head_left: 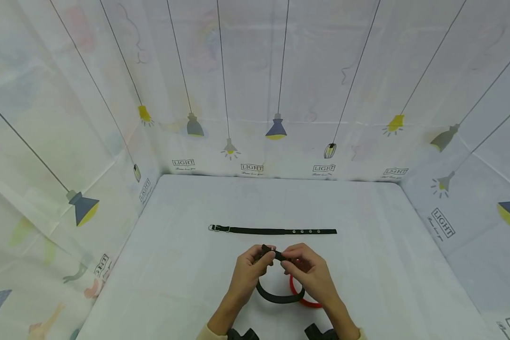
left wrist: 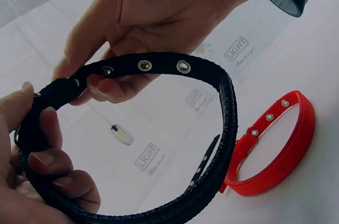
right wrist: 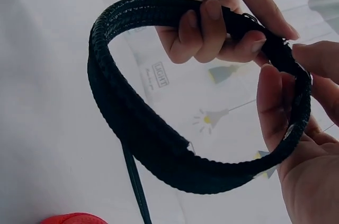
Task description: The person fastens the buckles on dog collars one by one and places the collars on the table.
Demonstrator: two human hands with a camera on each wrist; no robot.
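Both hands hold up a black collar [left wrist: 228, 123], bent into a loop, with metal eyelets along one stretch of its strap. My left hand [head_left: 250, 270] pinches the buckle end between thumb and fingers, the other fingers curled round the band. With thumb and fingertips my right hand [head_left: 309, 268] grips the eyelet end close to the buckle, where the strap overlaps itself. The buckle is largely covered by fingers. A red collar [left wrist: 280, 166], closed in a ring with eyelets, rests on the table below, partly behind my right hand in the head view.
A second black collar [head_left: 259, 231] lies stretched out straight on the white table [head_left: 174, 264], beyond the hands, its buckle at the left and eyelets at the right. White cloth walls [head_left: 255, 85] printed with lamps surround the table at the back and sides.
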